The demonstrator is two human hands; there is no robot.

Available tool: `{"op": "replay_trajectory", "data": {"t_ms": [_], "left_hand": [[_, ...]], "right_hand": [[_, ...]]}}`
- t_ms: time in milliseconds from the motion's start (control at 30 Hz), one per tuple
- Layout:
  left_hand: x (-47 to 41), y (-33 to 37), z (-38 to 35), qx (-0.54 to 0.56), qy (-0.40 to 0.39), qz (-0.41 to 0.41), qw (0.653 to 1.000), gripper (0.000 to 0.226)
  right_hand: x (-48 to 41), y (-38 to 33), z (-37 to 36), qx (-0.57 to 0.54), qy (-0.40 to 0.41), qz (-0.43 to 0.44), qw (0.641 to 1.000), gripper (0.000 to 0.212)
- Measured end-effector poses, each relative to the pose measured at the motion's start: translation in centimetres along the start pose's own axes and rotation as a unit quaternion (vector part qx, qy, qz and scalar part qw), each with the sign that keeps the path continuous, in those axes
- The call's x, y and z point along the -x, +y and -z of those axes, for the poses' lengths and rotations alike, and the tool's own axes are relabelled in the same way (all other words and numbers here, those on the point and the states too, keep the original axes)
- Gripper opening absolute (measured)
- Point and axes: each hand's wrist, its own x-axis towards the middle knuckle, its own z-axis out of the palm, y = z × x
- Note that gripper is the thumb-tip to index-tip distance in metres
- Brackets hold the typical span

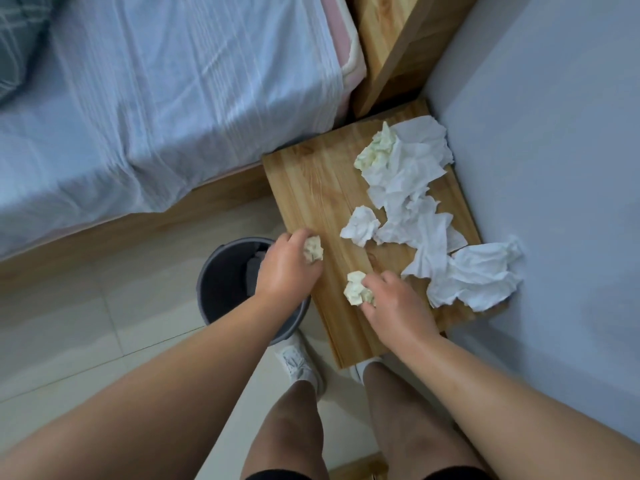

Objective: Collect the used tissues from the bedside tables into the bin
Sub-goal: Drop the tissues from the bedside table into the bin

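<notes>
Used tissues, bedside lot: one small yellowish wad (pixel 313 253) was pinched in the curled fingers of the left hand (pixel 287 268), held at the near-left edge of the wooden bedside table (pixel 311 188), partly over the rim of the grey bin (pixel 225 282) on the floor just left of the table. A second yellowish wad (pixel 358 288) lay on the tabletop with the right hand (pixel 394 306) closed loosely around it, fingertips touching it; whether it was already lifted could not be told. Remaining stock: a small white ball (pixel 360 225) mid-table, a yellowish wad (pixel 377 150) at the far end, a long run of crumpled white sheets (pixel 415 174) along the right side, and a large white sheet (pixel 481 275) overhanging the near-right corner against the wall (pixel 554 168). Risks, judged: the left wad was light and only fingertip-held, so an early release could drop it on the tiled floor (pixel 104 306) beside the bin instead of in it; the overhanging sheet could slip off the corner if brushed; sweeping the loose sheets together might push some off the left edge. Room: the wall closed off the right side, the bed (pixel 173 98) stood far left, and a wooden headboard block (pixel 391 46) stood at the far end; the open approach was from the near side and the left edge, where the bin stood close to the person's shoe (pixel 298 362), apt to be nudged by a step.
</notes>
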Motion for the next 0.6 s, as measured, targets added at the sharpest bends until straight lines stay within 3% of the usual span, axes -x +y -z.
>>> {"op": "replay_trajectory", "data": {"t_ms": [200,433,600], "left_hand": [[5.1,-3.5,1.4,0.254,0.064,0.121,0.958,0.043],[10.5,-13.1,1.5,0.36,0.084,0.235,0.899,0.056],[10.5,-17.7,0.7,0.394,0.086,0.261,0.877,0.07]], "right_hand": [[1.5,-3.1,0.0,-0.111,0.012,-0.058,0.992,0.033],[0.8,-10.1,-2.5,-0.208,-0.014,-0.051,0.977,0.02],[-1.8,-13.2,-6.5,-0.171,-0.049,-0.056,0.982,0.037]]}}
